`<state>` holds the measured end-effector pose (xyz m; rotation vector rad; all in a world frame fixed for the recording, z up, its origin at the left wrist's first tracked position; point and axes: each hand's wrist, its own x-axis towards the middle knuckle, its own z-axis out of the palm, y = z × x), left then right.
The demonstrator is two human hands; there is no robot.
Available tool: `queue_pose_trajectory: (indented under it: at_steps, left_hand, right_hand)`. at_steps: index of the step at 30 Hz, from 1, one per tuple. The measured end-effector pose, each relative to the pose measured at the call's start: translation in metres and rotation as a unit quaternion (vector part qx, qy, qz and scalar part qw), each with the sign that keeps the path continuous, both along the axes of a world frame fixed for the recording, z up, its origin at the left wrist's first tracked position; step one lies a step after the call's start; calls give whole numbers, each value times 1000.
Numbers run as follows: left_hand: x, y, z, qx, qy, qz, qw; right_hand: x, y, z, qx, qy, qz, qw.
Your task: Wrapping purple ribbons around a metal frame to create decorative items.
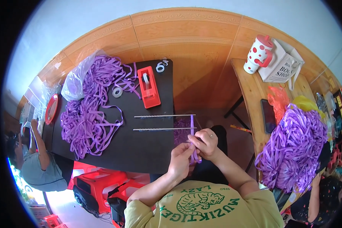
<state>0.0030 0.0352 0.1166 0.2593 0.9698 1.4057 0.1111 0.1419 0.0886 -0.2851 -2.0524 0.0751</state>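
Yellow-green T-shirt (201,211) right up close at the bottom, and just ahead of it, the purple strip (192,122)! It spans two thin rods (163,129) near their right ends and comes down into the fingers: left hand (181,155) pinching it low, right hand (206,142) pinching it slightly higher, the two all but together. Both hands sit out past the right edge of the black worktop (152,152), and the rod ends overhang that edge too. A wide stretch of dark surface lies between rods and near edge; rightward, an open gap across to the wooden worktop (250,89). Beyond the rods, a red tape dispenser (151,93); left of it, a tangled purple heap (83,125); far right, a second purple heap (292,148), a dark phone (268,116) near it.
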Motion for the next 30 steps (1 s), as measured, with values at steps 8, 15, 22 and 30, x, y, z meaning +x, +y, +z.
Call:
queue_pose_trajectory:
  at_steps: [8, 15, 22, 30]
  left_hand:
    - [-24, -4, 57, 97, -3, -155, 983]
    - [-39, 16, 132, 359, 233, 228, 874]
    - [3, -2, 9, 6, 126, -195, 973]
    - [20, 40, -76, -13, 171, 86, 981]
  right_hand:
    - [-5, 13, 27, -108, -15, 57, 992]
    - [-29, 77, 42, -587, 23, 173, 790]
    - [-42, 102, 33, -755, -9, 145, 639]
    - [-47, 126, 24, -783, 46, 190, 591]
